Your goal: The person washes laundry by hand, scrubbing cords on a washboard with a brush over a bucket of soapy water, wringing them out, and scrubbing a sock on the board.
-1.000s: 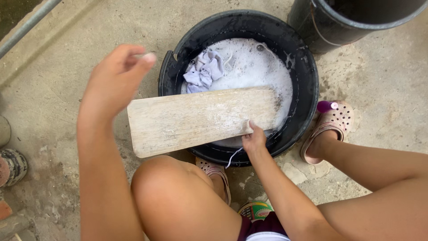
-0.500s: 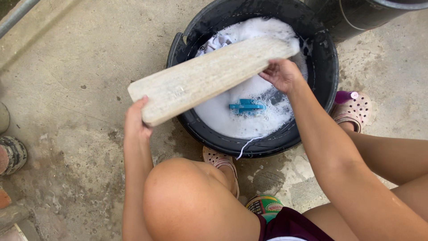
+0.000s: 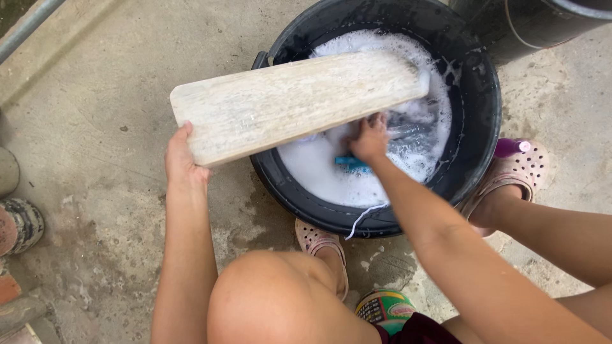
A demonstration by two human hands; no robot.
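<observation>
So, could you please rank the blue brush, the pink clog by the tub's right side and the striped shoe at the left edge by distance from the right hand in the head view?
1. Blue brush: in the suds, touching the right hand.
2. Pink clog: right of the black tub.
3. Striped shoe: far left edge.

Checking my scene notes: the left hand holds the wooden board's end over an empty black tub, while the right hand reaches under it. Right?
Not quite: in the head view, the black tub holds soapy water. The rest stands: left hand, wooden board, right hand.

Home yard, concrete floor, soapy washtub
</observation>
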